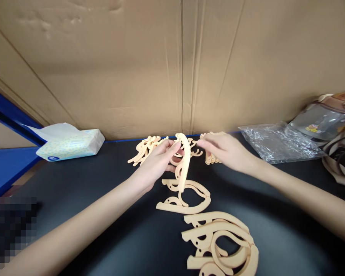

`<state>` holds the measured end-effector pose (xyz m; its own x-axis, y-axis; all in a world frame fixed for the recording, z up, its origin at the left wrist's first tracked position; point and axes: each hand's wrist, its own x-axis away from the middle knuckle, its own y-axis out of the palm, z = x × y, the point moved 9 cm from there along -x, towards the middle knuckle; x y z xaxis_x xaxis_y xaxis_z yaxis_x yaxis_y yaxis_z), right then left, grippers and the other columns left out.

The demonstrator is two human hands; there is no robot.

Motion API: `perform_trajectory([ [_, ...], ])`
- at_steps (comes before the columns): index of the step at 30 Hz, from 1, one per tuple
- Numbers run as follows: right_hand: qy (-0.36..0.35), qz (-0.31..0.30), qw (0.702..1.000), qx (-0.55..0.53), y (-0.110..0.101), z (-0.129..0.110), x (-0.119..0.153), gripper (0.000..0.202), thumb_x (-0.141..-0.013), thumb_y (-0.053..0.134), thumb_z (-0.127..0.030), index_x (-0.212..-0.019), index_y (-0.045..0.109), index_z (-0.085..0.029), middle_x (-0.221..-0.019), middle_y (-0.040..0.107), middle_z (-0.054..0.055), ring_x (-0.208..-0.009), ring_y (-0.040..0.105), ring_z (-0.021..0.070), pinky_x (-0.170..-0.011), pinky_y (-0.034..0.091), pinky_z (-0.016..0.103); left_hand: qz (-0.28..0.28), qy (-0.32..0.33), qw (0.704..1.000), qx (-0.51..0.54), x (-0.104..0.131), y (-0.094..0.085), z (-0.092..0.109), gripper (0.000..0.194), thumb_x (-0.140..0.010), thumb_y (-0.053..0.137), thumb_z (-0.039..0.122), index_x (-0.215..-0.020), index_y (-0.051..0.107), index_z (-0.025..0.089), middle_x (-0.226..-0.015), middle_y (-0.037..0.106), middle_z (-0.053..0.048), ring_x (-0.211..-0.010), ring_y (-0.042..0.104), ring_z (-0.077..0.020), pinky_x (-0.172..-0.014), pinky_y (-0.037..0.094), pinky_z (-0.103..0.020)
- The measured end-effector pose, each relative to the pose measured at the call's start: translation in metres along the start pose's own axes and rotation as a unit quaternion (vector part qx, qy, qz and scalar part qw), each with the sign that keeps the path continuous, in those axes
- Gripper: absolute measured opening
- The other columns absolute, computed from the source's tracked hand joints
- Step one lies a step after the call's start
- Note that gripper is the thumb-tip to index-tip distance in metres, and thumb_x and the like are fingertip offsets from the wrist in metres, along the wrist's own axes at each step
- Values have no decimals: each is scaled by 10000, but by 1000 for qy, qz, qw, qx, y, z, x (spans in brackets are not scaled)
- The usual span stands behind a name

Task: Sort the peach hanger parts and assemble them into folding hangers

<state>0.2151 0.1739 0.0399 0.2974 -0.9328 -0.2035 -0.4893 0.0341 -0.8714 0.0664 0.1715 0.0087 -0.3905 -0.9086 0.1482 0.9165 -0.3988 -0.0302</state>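
My left hand [161, 155] grips a cream plastic hanger arm [185, 163], which hangs curved and upright above the black table. To its right, my right hand [221, 149] is beside a pile of small cream pieces [213, 158], its thumb and fingers close together; whatever lies between the fingertips is too small to make out. A cream folding hanger [186, 209] lies just below the held piece. Nearer the front, several similar hangers [254, 260] are stacked in an overlapping heap. Behind my left hand, more loose cream pieces [145, 149] are piled up.
A tissue pack [71, 145] sits at the back left, near a blue metal frame [11, 115]. At the back right are a clear plastic bag [278, 143] and a transparent bottle [319, 119] with a brown lid. Cardboard [117, 76] stands behind the black table [109, 237].
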Motion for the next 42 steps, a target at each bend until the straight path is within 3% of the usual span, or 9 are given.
perform_trajectory([
  [4,-48,-39,992,-114,12,-34,16,388,-915,439,-521,-764,595,-199,-668,608,-16,-562,523,114,-524,352,246,-12,-1,998,58,4,7,0,210,-901,525,378,-870,511,171,-979,613,-56,-742,627,-152,-684,555,-346],
  [11,-52,80,991,-92,-41,-25,12,271,-915,492,-427,-923,665,-218,-812,687,13,-651,581,146,-598,411,270,57,108,992,-41,9,-8,31,247,-908,508,382,-776,552,178,-1029,631,-39,-1043,556,-198,-911,424,-315],
  [16,-132,168,965,155,-58,-34,19,277,-944,414,-356,-1013,655,-239,-788,668,70,-741,595,212,-615,359,320,-4,156,972,-175,13,6,42,356,-947,394,383,-652,454,192,-679,484,9,-665,464,-133,-642,384,-235],
  [21,-141,102,955,240,-30,-31,14,280,-928,353,-259,-830,612,-215,-605,571,52,-531,468,174,-522,252,321,21,198,940,-278,23,17,42,356,-974,310,384,-682,414,209,-617,422,21,-558,397,-136,-567,288,-262],
  [26,-45,-5,995,-86,-20,-9,2,297,-934,369,-349,-713,518,-217,-504,442,-27,-432,382,113,-466,286,277,73,213,906,-359,15,13,36,246,-956,377,335,-736,394,227,-535,376,52,-478,342,-137,-557,216,-271],
  [30,55,63,928,-364,-37,23,-5,204,-900,457,-326,-764,565,-219,-450,353,-66,-379,316,93,-408,257,258,61,164,914,-365,-23,3,20,252,-962,339,366,-767,415,225,-634,505,19,-588,483,-163,-582,267,-266],
  [36,124,159,861,-468,-41,49,-6,103,-826,481,-228,-769,564,-207,-569,479,-26,-452,413,103,-427,303,260,49,105,923,-368,-64,-2,7,300,-847,527,388,-614,521,200,-525,509,-5,-540,488,-178,-559,288,-281],
  [40,108,215,836,-493,-48,48,-2,57,-767,502,-180,-768,468,-226,-666,572,-10,-554,505,118,-443,332,246,102,110,927,-344,-47,-7,20,351,-868,474,495,-907,630,183,-753,621,-50,-719,542,-207,-626,333,-282],
  [42,87,228,841,-483,-51,47,-2,169,-724,561,-182,-781,413,-241,-722,616,-13,-632,568,133,-486,389,245,41,88,957,-274,-34,4,18,497,-913,326,565,-927,646,184,-875,653,-62,-768,570,-195,-641,377,-273],
])
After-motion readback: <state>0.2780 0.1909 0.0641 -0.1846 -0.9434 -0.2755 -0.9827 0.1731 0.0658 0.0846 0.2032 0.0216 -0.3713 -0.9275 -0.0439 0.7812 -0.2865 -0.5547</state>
